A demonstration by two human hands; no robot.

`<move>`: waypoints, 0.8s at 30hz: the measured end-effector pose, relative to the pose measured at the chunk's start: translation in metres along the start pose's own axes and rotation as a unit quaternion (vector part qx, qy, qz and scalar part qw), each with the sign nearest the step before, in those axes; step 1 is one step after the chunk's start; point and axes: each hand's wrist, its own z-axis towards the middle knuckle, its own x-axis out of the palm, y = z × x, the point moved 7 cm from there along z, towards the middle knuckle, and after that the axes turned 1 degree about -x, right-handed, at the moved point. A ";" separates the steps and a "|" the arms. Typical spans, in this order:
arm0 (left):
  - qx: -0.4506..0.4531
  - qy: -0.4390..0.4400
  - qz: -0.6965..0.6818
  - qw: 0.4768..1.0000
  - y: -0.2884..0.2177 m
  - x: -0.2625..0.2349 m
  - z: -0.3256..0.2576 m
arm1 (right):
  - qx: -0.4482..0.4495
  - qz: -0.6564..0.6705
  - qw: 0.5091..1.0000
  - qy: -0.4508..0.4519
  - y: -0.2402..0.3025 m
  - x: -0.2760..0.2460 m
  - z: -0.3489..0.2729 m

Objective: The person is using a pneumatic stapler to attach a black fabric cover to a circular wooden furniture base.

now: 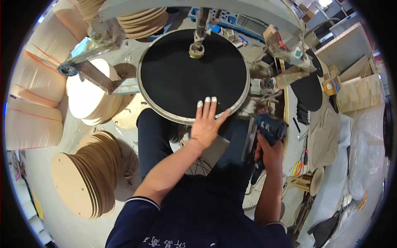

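Disc of black sheet [173,78] was framed by a pale ring [162,115] and was placed above the person's dark-trousered legs [150,134], in the upper middle of the view. Its near edge was partly covered by the left hand [205,127], which was laid palm down, with three white-capped fingers [206,109] pointed inward over the black face and set close together; the thumb was spread to the right, along the ring. How firmly the disc was pressed could not be told. By the right hand [269,153], a blue power tool [271,126] was gripped, its handle wrapped by curled fingers, and it was held to the right of the legs, apart from the ring.

Above the disc's far half, the end of a metal shaft [201,27] was seen; whether contact was made could not be told. To the left, cream discs [91,89] were piled near the floor, and a stack of tan boards [74,184] was leaned over below them. Wrapped bundles [37,128] were lined up at the left edge. On the right, black rods [302,113] were laid on a pale surface [292,149], beside a tan sheet [326,142]. Clear plastic [366,155] was bunched farther right.
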 end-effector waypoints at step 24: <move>-0.052 -0.191 -0.087 0.976 0.226 -0.073 -0.055 | -0.062 -0.002 0.998 0.004 0.010 -0.007 -0.037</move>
